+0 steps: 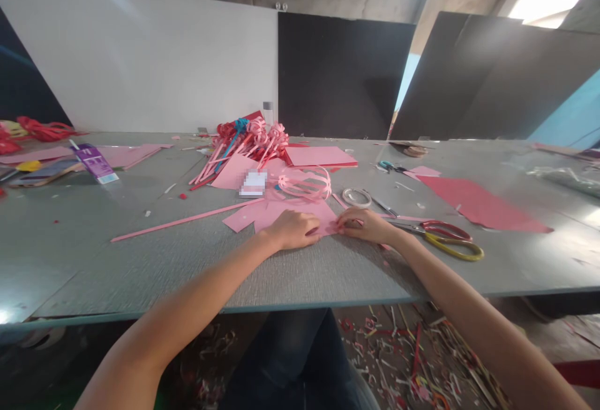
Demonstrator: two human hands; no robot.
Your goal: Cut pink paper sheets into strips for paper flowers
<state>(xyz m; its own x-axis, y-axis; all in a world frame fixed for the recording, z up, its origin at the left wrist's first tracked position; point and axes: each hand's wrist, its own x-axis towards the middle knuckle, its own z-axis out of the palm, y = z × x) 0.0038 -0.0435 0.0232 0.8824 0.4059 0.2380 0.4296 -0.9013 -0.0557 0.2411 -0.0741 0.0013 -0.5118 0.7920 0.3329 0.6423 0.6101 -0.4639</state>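
Observation:
A sheet of pink paper [276, 209] lies near the table's front edge, partly covered by my hands. My left hand [294, 230] rests on it with fingers bent and thumb close to them, gripping near its lower edge. At the sheet's right corner, my right hand [362, 225] pinches the paper with its fingertips; the exact hold is partly hidden. Just beyond stands a pink paper-strip lantern shape [305, 182]. Beside my right wrist are scissors [452, 242] with one red and one yellow handle loop. A roll of clear tape [356, 197] sits behind my right hand.
A long pink strip [187, 219] stretches to the left. Bundled paper-strip flowers [248, 141] are heaped at the back, near stacked pink sheets [323, 155]. Red paper [482, 202] and blue-handled scissors [390, 166] lie right, a purple carton [95, 163] left. Paper scraps litter the floor.

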